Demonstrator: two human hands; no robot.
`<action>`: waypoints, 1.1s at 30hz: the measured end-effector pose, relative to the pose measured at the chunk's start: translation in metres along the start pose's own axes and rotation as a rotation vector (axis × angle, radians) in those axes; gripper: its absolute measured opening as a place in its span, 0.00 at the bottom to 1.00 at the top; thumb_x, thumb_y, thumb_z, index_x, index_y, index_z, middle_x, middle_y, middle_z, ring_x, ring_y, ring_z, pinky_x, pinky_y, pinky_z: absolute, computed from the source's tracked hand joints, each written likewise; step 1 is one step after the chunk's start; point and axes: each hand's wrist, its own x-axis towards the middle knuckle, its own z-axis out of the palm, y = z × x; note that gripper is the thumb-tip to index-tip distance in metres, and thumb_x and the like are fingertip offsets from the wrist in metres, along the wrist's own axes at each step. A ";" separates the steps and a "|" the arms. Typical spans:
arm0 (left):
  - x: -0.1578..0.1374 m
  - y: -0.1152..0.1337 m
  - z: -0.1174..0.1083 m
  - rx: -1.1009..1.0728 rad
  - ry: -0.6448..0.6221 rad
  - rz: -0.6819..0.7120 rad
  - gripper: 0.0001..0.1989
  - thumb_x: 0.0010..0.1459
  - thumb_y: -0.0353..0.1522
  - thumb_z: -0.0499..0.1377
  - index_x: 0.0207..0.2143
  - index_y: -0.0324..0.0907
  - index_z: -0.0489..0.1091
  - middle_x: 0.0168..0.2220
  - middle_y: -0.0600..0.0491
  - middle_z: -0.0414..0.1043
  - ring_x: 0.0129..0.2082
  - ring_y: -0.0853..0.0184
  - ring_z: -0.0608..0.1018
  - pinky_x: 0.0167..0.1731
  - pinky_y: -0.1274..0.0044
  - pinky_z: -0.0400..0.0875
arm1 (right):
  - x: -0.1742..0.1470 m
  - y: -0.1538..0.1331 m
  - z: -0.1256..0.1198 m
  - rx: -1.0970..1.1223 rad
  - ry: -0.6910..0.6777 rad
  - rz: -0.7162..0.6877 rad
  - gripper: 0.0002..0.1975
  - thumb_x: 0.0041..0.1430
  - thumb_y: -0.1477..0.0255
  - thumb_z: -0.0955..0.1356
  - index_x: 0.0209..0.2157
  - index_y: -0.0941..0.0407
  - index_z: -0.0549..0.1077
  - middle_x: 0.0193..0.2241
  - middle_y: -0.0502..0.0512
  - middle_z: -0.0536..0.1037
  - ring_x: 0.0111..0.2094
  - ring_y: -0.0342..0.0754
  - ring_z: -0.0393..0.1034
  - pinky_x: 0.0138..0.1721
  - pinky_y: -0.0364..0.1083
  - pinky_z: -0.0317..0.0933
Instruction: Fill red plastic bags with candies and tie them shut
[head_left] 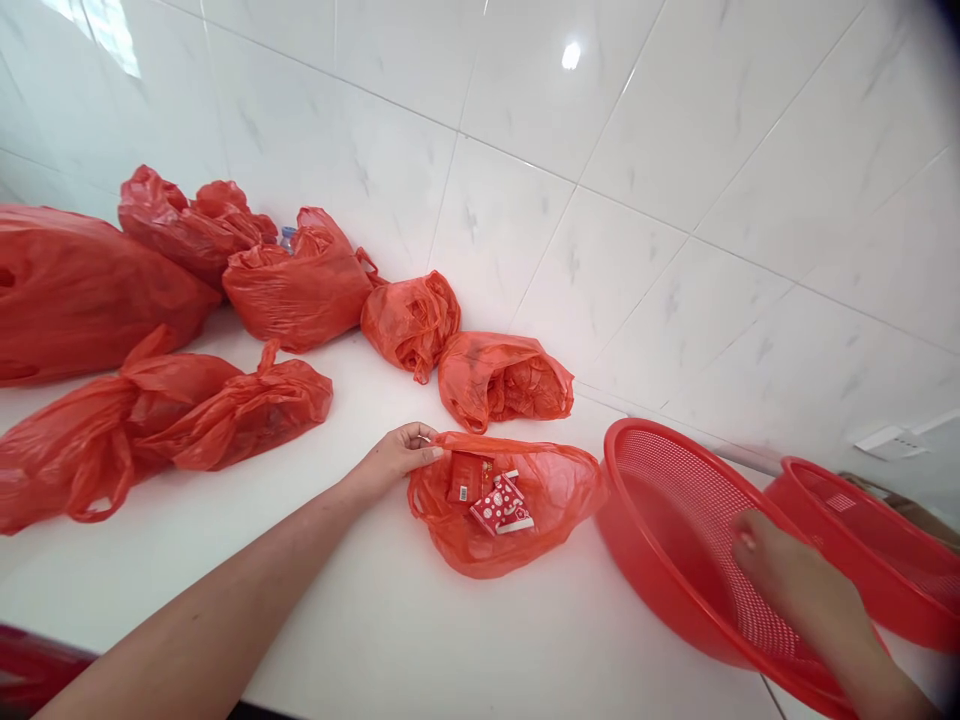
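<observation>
Red thin-film plastic bag (480, 555), translucent, lying on the white tabletop (540, 650) in front of the person. Mouth is spread wide and faces up toward the camera; film is creased, bunched at the left end, stretched smoother toward the right. Right end comes right up to the near red basket (660, 600); can't tell if they touch.

Inside, two kinds of packet visible: a darker red packet (463, 478) with a white label patch, and red-and-white patterned packets (501, 506) overlapping in front of it. Print too small to read.

Left hand (405, 450): forearm runs in from lower left, thumb and fingers pinching the bag's rim at its upper left corner. Thumb on top, fingers curled behind.

Right hand (772, 555): over the near basket, arm coming in from lower right, fingers look curled. Blurred, so can't tell whether it's closed on anything.

Near basket is tilted, perforated mesh wall, solid rim. Second red basket (885, 560) sits just beyond it, to the right. Another crumpled red bag (510, 378) lies just behind the open one, near the tiled wall (525, 210).
</observation>
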 end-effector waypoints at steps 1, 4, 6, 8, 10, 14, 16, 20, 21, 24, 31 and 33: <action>0.000 0.000 0.000 -0.023 0.000 0.001 0.20 0.43 0.37 0.67 0.36 0.40 0.65 0.31 0.51 0.76 0.29 0.66 0.78 0.31 0.75 0.70 | -0.002 -0.013 -0.008 -0.033 -0.040 0.013 0.10 0.50 0.65 0.63 0.34 0.50 0.71 0.25 0.59 0.75 0.20 0.50 0.64 0.21 0.48 0.53; 0.000 0.001 -0.001 -0.078 0.001 -0.001 0.22 0.43 0.36 0.68 0.39 0.40 0.65 0.32 0.50 0.76 0.31 0.64 0.79 0.33 0.73 0.71 | -0.020 -0.062 -0.027 -0.008 0.086 -0.038 0.15 0.54 0.60 0.61 0.42 0.48 0.67 0.34 0.58 0.76 0.28 0.51 0.67 0.24 0.47 0.58; 0.000 0.001 -0.002 -0.099 -0.002 -0.005 0.23 0.43 0.35 0.68 0.40 0.40 0.65 0.33 0.50 0.76 0.32 0.63 0.79 0.34 0.72 0.71 | -0.038 -0.100 -0.028 0.117 0.118 -0.241 0.14 0.56 0.61 0.61 0.43 0.48 0.67 0.40 0.54 0.75 0.35 0.51 0.70 0.31 0.48 0.62; 0.000 0.000 -0.003 -0.115 -0.009 -0.002 0.22 0.43 0.34 0.68 0.40 0.40 0.65 0.33 0.50 0.76 0.32 0.64 0.79 0.35 0.72 0.71 | -0.053 -0.134 -0.017 0.222 0.050 -0.464 0.12 0.58 0.64 0.60 0.42 0.50 0.68 0.40 0.52 0.75 0.38 0.50 0.70 0.36 0.47 0.63; -0.001 0.001 -0.002 -0.125 -0.014 0.002 0.22 0.44 0.33 0.68 0.41 0.40 0.64 0.34 0.50 0.76 0.32 0.64 0.79 0.35 0.73 0.72 | -0.061 -0.162 0.000 0.269 -0.007 -0.598 0.11 0.61 0.67 0.59 0.41 0.51 0.69 0.39 0.52 0.76 0.37 0.48 0.70 0.37 0.46 0.63; -0.003 0.005 0.000 -0.120 -0.004 -0.013 0.21 0.45 0.33 0.67 0.41 0.40 0.64 0.34 0.49 0.76 0.32 0.65 0.78 0.34 0.73 0.72 | -0.064 -0.184 0.027 0.204 -0.048 -0.733 0.15 0.60 0.69 0.60 0.48 0.51 0.65 0.44 0.54 0.73 0.43 0.49 0.68 0.39 0.47 0.64; -0.004 0.007 0.001 -0.108 0.000 -0.021 0.20 0.46 0.33 0.67 0.40 0.40 0.64 0.34 0.50 0.76 0.32 0.65 0.78 0.34 0.73 0.72 | -0.064 -0.177 0.031 0.131 0.014 -0.738 0.17 0.59 0.68 0.62 0.50 0.52 0.64 0.48 0.56 0.70 0.47 0.52 0.65 0.43 0.49 0.64; -0.003 0.007 0.001 -0.107 -0.006 -0.033 0.20 0.46 0.34 0.67 0.40 0.40 0.65 0.34 0.50 0.76 0.31 0.65 0.78 0.34 0.74 0.72 | -0.073 -0.141 0.025 -0.059 0.205 -0.639 0.18 0.60 0.66 0.61 0.51 0.55 0.64 0.53 0.62 0.65 0.53 0.58 0.60 0.50 0.56 0.58; -0.002 0.007 0.000 -0.110 -0.006 -0.037 0.20 0.46 0.34 0.67 0.40 0.40 0.65 0.34 0.50 0.76 0.32 0.65 0.78 0.34 0.74 0.72 | -0.077 -0.130 0.023 -0.100 0.220 -0.603 0.20 0.60 0.65 0.60 0.53 0.56 0.63 0.54 0.64 0.64 0.54 0.59 0.59 0.50 0.57 0.59; -0.002 0.006 -0.001 -0.105 -0.010 -0.045 0.20 0.46 0.34 0.67 0.41 0.41 0.65 0.33 0.51 0.76 0.31 0.66 0.78 0.33 0.74 0.72 | -0.088 -0.098 0.017 -0.209 0.111 -0.473 0.22 0.61 0.65 0.57 0.55 0.57 0.60 0.51 0.65 0.68 0.46 0.57 0.67 0.38 0.52 0.65; -0.002 0.006 -0.002 -0.090 -0.018 -0.049 0.20 0.46 0.35 0.66 0.41 0.41 0.66 0.33 0.51 0.77 0.31 0.66 0.78 0.33 0.76 0.72 | -0.097 -0.044 0.004 -0.278 -0.218 -0.227 0.19 0.60 0.70 0.54 0.50 0.55 0.66 0.25 0.56 0.76 0.23 0.51 0.71 0.19 0.46 0.60; -0.002 0.005 -0.001 -0.095 -0.006 -0.045 0.20 0.46 0.35 0.67 0.41 0.41 0.66 0.33 0.51 0.76 0.31 0.66 0.78 0.33 0.75 0.72 | -0.096 -0.033 0.004 -0.285 -0.224 -0.187 0.19 0.59 0.67 0.55 0.48 0.55 0.67 0.23 0.57 0.76 0.23 0.54 0.71 0.19 0.47 0.60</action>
